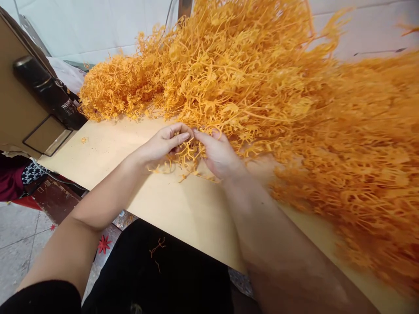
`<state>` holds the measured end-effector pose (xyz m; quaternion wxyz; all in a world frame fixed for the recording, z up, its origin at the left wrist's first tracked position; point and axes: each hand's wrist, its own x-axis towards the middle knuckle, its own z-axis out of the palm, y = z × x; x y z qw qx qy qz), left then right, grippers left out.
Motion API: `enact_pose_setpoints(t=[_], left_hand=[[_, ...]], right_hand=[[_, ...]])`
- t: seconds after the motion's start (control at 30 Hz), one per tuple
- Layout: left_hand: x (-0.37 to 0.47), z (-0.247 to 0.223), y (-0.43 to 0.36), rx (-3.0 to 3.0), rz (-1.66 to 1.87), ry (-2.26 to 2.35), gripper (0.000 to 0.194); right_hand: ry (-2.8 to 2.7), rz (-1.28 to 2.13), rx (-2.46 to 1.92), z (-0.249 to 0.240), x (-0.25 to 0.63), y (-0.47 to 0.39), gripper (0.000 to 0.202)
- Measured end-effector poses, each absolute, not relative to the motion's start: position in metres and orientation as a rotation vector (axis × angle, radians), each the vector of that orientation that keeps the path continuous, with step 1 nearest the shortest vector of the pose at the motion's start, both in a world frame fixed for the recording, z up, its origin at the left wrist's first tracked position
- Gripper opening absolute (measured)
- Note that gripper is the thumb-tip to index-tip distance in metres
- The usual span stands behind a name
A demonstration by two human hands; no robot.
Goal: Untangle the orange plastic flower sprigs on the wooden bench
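Inward, the left hand (163,143) curls; right hand (220,152) faces it.

The place looks like a small workshop: a great heap of orange branching pieces (229,78) crowds a plain bench (170,209) beside a pale wall (88,26), and a red scrap (53,227) litters the grey floor (16,237).

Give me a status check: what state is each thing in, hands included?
Orange strands: tangled, bunched between the hands.
Left hand: pinched on the strands.
Right hand: curled, grip partly hidden.
Orange pile: loose, heaped.
Tabletop: partly covered by the pile.
Black bottle: capped.
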<state>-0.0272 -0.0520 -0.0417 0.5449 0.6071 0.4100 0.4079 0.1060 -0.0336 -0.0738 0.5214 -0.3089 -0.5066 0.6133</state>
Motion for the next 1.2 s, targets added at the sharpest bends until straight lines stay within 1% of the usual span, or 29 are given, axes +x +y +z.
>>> enact_pose_setpoints(t=[0.2, 0.37, 0.53, 0.6, 0.73, 0.87, 1.0, 1.1, 1.2], left_hand=[[-0.029, -0.035, -0.053, 1.479, 1.025, 0.982, 0.02], [-0.034, -0.036, -0.045, 1.465, 1.182, 1.098, 0.021], [-0.037, -0.037, -0.044, 1.422, 1.131, 0.976, 0.023], [-0.037, -0.036, -0.044, 1.418, 1.146, 0.999, 0.023], [-0.036, -0.036, -0.041, 1.475, 1.187, 1.175, 0.018], [-0.036, -0.04, -0.038, 1.531, 1.247, 1.289, 0.019], [-0.037, -0.046, -0.027, 1.5, 1.276, 1.343, 0.019], [-0.055, -0.049, -0.014, 1.312, 1.397, 1.576, 0.022], [-0.081, -0.045, -0.007, 1.018, 1.542, 1.775, 0.025]], right_hand=[[-1.245, 1.572, -0.699, -0.066, 0.106, -0.041, 0.027], [-1.219, 1.624, -0.701, -0.062, 0.104, -0.046, 0.03], [-1.213, 1.656, -0.72, -0.058, 0.108, -0.049, 0.033], [-1.242, 1.644, -0.713, -0.057, 0.109, -0.05, 0.034], [-1.313, 1.613, -0.751, -0.057, 0.108, -0.05, 0.032], [-1.336, 1.648, -0.794, -0.058, 0.109, -0.05, 0.028], [-1.391, 1.679, -0.751, -0.056, 0.114, -0.051, 0.029], [-1.47, 1.696, -0.698, -0.053, 0.119, -0.054, 0.028], [-1.395, 1.7, -0.71, -0.053, 0.118, -0.055, 0.027]])
